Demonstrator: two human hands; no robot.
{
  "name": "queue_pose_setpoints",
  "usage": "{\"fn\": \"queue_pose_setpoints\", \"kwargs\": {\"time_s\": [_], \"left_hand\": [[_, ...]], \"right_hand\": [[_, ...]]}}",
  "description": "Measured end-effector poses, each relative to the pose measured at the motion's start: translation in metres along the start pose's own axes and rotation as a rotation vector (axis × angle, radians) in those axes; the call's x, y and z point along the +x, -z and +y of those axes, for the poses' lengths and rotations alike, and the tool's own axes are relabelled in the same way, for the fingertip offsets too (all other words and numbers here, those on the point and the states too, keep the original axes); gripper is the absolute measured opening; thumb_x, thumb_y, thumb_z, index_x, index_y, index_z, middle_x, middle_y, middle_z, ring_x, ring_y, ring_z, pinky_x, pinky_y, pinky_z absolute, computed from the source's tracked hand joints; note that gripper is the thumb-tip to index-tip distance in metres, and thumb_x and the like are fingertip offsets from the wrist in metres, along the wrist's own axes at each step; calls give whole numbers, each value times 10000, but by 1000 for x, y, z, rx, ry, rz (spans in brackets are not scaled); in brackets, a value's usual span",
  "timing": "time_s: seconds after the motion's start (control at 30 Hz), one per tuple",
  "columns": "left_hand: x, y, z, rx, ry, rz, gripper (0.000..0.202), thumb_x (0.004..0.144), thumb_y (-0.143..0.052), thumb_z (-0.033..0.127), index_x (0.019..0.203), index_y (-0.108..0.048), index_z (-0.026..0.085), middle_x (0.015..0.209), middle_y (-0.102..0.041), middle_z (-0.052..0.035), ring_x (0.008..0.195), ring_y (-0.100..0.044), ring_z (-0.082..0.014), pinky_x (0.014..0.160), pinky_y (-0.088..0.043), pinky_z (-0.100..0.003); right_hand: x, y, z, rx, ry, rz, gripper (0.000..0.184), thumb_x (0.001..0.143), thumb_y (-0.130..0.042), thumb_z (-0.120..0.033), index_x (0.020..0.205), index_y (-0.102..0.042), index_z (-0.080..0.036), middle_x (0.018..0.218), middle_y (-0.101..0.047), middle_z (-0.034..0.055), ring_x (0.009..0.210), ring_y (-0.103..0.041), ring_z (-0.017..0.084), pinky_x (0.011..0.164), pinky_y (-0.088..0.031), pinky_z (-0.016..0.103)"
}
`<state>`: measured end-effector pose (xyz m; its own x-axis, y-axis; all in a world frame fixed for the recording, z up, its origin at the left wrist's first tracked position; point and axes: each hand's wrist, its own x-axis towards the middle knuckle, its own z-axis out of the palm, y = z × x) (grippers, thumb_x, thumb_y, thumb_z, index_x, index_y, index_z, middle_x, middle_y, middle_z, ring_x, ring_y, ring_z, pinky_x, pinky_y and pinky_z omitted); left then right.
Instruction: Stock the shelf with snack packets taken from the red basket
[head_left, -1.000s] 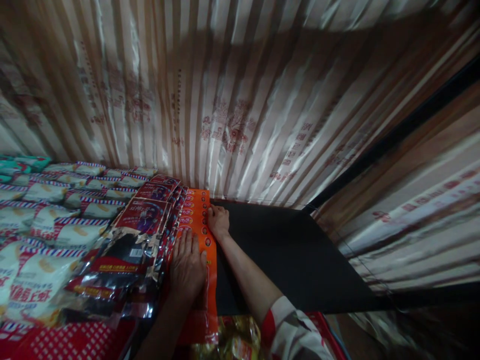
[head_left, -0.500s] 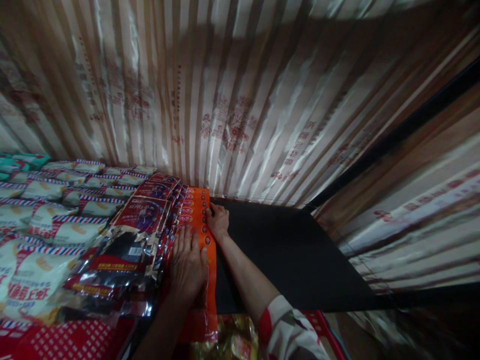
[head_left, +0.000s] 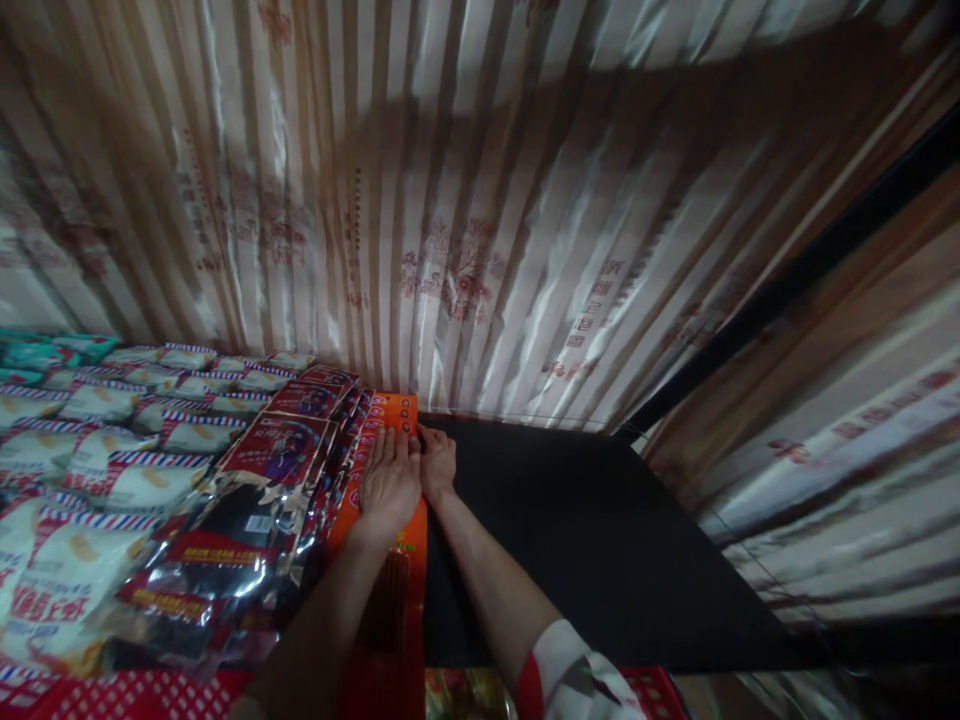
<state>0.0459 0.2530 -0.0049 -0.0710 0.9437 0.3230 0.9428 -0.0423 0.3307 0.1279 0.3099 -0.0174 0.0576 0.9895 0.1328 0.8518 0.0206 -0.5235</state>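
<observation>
Black shelf [head_left: 570, 530]: left hand [head_left: 390, 482], right hand [head_left: 437, 464] against orange packets [head_left: 397, 408]

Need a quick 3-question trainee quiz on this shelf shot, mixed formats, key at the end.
1. True or false: the left hand lies flat, fingers extended, on the orange packets.
2. What lies directly to the right of the orange packets? A) white packets B) bare black shelf C) a green bottle
3. Fill in: the right hand sits at the orange packets' ____ edge (left/right).

Key: 1 true; 2 B; 3 right.
</observation>
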Motion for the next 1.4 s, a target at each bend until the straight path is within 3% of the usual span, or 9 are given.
{"fn": "queue_pose_setpoints", "kwargs": {"time_s": [0.1, 0.23, 0.43, 0.93, 1.1, 1.23, 1.4], "left_hand": [[16, -5, -11, 24, 31, -81, 506, 910, -257, 286, 1272, -462, -2, 1337, -468, -216, 1310, -359, -254, 1084, -283, -427], [21, -15, -22, 79, 63, -70, 526, 908, -260, 315, 1264, -471, -9, 1334, -463, -231, 1299, -371, -283, 1073, -288, -448], [17, -21, -20, 70, 98, -46, 520, 897, -275, 304, 1236, -506, -15, 1319, -469, -250, 1285, -384, -317, 1055, -296, -490], [14, -22, -24, 92, 48, -26, 499, 892, -290, 289, 1241, -514, 12, 1322, -476, -237, 1283, -388, -311, 1051, -307, -474], [14, -28, -26, 119, 35, 14, 500, 886, -298, 306, 1235, -522, 26, 1312, -495, -220, 1267, -408, -306, 1043, -317, -473], [14, -27, -25, 105, 42, 0, 501, 884, -304, 309, 1228, -525, 20, 1316, -489, -225, 1274, -399, -308, 1048, -309, -470], [14, -20, -24, 69, 61, -28, 517, 897, -284, 309, 1245, -499, -6, 1334, -464, -233, 1294, -372, -303, 1067, -286, -442]], "right_hand": [[-1, -1, -1, -4, -11, 21, 366, 875, -448, -315, 1199, -596, -231, 1124, -599, 67, 1020, -478, 202, 878, -345, 285], [0, -3, -2, 1, -6, 39, 375, 875, -444, -326, 1206, -590, -228, 1111, -604, 72, 1021, -481, 201, 875, -343, 291], [-1, -4, -1, -1, -1, 41, 376, 876, -436, -325, 1207, -591, -234, 1110, -600, 66, 1016, -480, 200, 893, -328, 295], [-1, -6, 0, -36, 34, 18, 374, 884, -408, -309, 1202, -595, -248, 1148, -584, 64, 1048, -467, 209, 888, -345, 310], [3, -1, 5, 35, 9, 12, 433, 890, -357, -221, 1297, -501, -201, 1168, -586, 79, 1092, -478, 187, 948, -329, 307], [-10, 3, 14, 131, 98, 23, 415, 851, -387, -147, 1216, -581, -188, 1203, -567, 59, 1108, -466, 169, 962, -340, 263], [-28, 2, 15, 87, 231, 1, 396, 850, -417, -149, 1180, -614, -242, 1218, -558, 41, 1136, -434, 191, 951, -358, 293]]}}
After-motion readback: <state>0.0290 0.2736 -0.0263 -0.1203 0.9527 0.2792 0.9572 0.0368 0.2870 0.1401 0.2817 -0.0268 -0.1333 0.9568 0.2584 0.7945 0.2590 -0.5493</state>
